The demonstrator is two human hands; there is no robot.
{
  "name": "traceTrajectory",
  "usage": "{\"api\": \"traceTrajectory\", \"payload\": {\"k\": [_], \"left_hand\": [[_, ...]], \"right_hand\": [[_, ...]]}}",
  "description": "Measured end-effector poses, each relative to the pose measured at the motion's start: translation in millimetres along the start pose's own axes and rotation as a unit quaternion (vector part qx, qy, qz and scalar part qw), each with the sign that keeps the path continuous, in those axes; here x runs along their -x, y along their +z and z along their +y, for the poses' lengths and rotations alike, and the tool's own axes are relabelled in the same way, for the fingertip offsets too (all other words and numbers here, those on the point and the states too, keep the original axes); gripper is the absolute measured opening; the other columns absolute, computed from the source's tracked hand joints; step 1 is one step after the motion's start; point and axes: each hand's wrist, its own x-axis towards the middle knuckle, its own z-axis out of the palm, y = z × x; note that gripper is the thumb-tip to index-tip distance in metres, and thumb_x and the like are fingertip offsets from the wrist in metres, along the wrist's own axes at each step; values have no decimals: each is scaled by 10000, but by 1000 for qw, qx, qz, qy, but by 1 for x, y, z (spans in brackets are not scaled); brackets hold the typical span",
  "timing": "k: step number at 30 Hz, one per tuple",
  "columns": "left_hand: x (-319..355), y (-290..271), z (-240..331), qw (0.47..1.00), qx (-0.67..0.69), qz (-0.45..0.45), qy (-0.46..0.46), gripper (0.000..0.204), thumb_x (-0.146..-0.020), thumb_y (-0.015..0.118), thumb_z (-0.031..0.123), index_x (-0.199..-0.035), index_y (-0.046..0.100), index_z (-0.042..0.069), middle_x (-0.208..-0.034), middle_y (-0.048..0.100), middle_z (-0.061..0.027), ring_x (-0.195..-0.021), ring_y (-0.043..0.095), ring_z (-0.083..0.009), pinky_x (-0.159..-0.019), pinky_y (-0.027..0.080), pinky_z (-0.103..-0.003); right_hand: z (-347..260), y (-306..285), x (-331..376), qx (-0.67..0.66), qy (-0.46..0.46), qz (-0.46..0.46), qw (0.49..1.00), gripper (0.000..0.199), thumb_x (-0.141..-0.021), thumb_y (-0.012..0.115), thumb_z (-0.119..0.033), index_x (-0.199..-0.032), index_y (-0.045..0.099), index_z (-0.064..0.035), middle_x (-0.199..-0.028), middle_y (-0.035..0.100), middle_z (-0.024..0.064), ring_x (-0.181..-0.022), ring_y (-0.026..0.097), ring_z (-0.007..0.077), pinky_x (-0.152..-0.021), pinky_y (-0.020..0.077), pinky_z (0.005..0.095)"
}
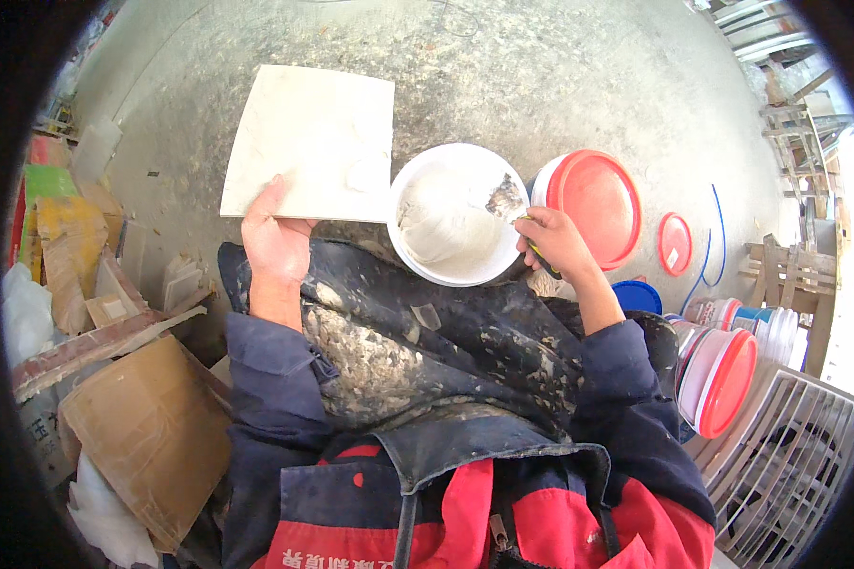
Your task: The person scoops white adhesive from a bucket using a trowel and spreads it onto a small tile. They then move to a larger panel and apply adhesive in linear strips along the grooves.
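My left hand (273, 239) grips the near edge of a square pale tile (304, 133) and holds it flat above the concrete floor; a small dab of white paste sits near the tile's right edge. My right hand (552, 242) holds a putty knife (508, 201) whose paste-smeared blade rests inside a white bucket (417, 261) of white paste. The bucket stands right in front of my knees, between both hands. My trousers and dark sleeves are spattered with dried paste.
A white bucket with a red lid (593, 204) stands just right of the open bucket, a loose red lid (675, 244) beyond it. More lidded buckets (721, 375) and a white wire rack (788, 455) lie at right. Cardboard (152, 436), tile scraps and bags crowd the left.
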Motion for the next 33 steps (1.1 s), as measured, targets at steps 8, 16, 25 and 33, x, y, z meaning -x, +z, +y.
{"api": "traceTrajectory", "payload": {"k": [8,16,25,33], "left_hand": [[3,-5,1,999,32,-26,12,369,-963,610,139,-1313,604,22,-1230,685,-109,-1073,693,-266,-833,585,-405],[0,-16,1,998,43,-43,5,462,-993,564,144,-1434,521,12,-1393,616,-129,-1254,613,-298,-1046,509,-467],[3,-6,5,999,31,8,5,499,-1004,544,146,-1480,468,17,-1467,553,-145,-1354,528,-311,-1133,420,-488],[5,-8,5,1000,18,4,3,548,-1010,540,175,-1517,414,7,-1506,511,-156,-1380,497,-324,-1156,385,-499]], "right_hand": [[7,9,-2,32,17,-35,999,230,-988,588,-190,-1046,647,25,-764,665,76,-550,624,135,-466,488,293],[40,55,-75,160,24,-40,986,281,-930,563,-223,-968,657,39,-674,676,143,-517,677,255,-510,550,390],[59,122,-122,182,26,-98,978,258,-917,538,-177,-944,659,50,-689,683,151,-518,681,244,-505,558,385],[50,127,-108,-158,143,-152,965,184,-910,624,-156,-918,646,26,-701,653,148,-532,639,243,-474,516,392]]}}
